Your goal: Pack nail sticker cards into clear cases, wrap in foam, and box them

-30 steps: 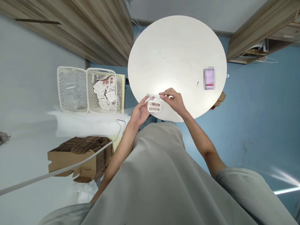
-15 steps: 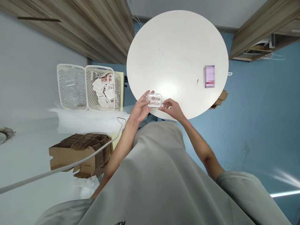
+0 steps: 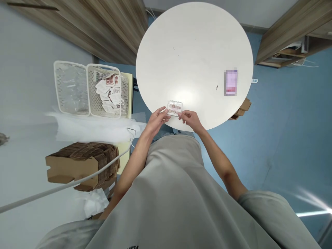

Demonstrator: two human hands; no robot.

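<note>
A small clear plastic case (image 3: 174, 108) with two rows of pinkish pieces, which look like press-on nails, is above the near edge of the round white table (image 3: 194, 48). My right hand (image 3: 191, 119) pinches its lower right corner between thumb and fingers. At the case's left edge is my left hand (image 3: 156, 121), its fingers spread and the fingertips touching or very close to that edge. Whether the case rests on the tabletop or is held just over it, I cannot tell.
A pixelated pinkish rectangle (image 3: 230, 82) lies on the table's right. To the left stand white baskets, one with clear plastic packets (image 3: 71, 88), one with printed cards (image 3: 109, 91). Nearer are white wrapping sheet (image 3: 77, 128), stacked flat cardboard boxes (image 3: 75, 167) and a grey curved rod (image 3: 85, 178).
The case has moved slightly right, off my left palm and fingers. My right hand has taken hold of its corner. The whole view has shifted a little.
</note>
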